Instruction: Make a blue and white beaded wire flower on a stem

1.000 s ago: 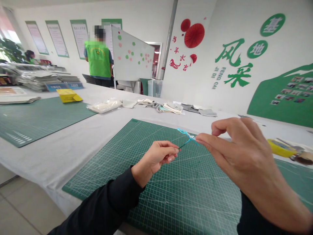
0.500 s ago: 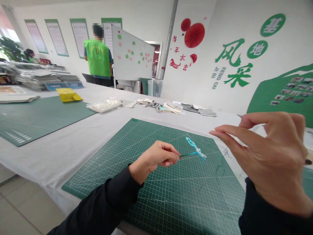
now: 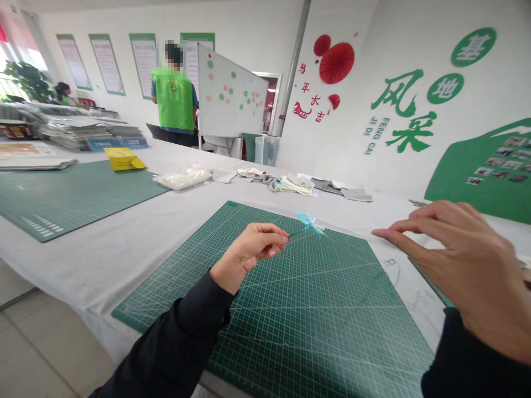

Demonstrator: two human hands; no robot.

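Observation:
My left hand is closed in a pinch on the thin dark green stem of a small light-blue beaded flower. The flower's looped petals and pale beads point away to the right, above the far part of a green gridded cutting mat. On the right side, my right hand is raised, thumb and index fingertips pressed together. Whether a fine thread runs between those fingertips is too small to tell. A gap separates this hand from the flower.
Loose thread lies on the white tablecloth right of the mat. Farther back are a plastic bag of white material and fabric pieces. Another mat and a yellow card lie left. A person in a green vest stands behind.
My left hand has lifted and shifted left with the flower, which has turned. My right hand, still pinched, sits slightly lower and farther right. The whole view has shifted a little.

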